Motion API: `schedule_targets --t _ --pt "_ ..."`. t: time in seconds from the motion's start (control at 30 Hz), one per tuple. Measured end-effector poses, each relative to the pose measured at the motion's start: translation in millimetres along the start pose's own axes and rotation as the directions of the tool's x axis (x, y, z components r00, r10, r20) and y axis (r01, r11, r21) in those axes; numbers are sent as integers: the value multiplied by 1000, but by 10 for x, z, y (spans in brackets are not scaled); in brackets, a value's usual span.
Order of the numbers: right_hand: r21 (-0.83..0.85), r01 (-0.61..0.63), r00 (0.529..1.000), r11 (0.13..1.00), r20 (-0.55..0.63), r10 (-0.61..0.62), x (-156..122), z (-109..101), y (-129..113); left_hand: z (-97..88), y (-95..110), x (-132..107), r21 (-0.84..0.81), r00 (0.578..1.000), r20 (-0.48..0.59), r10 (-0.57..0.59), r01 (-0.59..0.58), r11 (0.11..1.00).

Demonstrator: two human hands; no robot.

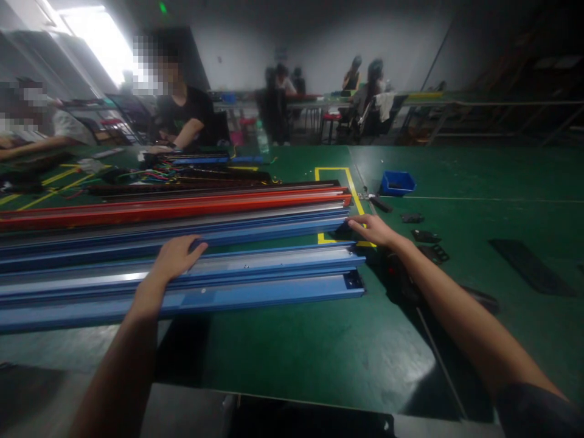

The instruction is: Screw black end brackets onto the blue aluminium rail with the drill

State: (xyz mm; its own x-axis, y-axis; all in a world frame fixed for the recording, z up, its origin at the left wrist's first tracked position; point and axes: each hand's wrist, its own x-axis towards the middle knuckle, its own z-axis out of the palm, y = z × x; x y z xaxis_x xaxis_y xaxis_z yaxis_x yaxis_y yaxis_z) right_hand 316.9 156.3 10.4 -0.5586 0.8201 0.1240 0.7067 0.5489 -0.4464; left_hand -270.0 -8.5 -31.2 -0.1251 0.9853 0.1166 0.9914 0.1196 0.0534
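Note:
Several long blue metal channel rails lie side by side across the green table. My left hand (180, 258) reaches over the nearer rails, its fingers closed at the near edge of a farther blue rail (269, 232); the fingertips are partly hidden. At that rail's right end my right hand (373, 230) grips the tip between thumb and fingers. Nearer to me lie a blue rail with a pale inner face (301, 258) and another blue rail (274, 292), with a dark fitting (353, 280) in its right end. Behind them runs an orange-red rail (255, 198).
On the green table (292, 347) are yellow tape marks (332, 169), a blue bin (398, 183), small black parts (426, 235) and a dark flat strip (531, 266) at right. Wires (159, 173) and a bottle (262, 139) stand beyond. Two people sit across the table.

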Motion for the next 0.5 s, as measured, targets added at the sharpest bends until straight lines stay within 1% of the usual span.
schedule_targets --t 0.23,0.5 --pt "84 -65 998 994 -4 65 -104 -15 29 -41 12 -27 26 999 21 -36 35 999" --pt "102 -106 994 989 -8 107 -126 -30 12 -73 -5 -60 25 999 31 -28 27 999"
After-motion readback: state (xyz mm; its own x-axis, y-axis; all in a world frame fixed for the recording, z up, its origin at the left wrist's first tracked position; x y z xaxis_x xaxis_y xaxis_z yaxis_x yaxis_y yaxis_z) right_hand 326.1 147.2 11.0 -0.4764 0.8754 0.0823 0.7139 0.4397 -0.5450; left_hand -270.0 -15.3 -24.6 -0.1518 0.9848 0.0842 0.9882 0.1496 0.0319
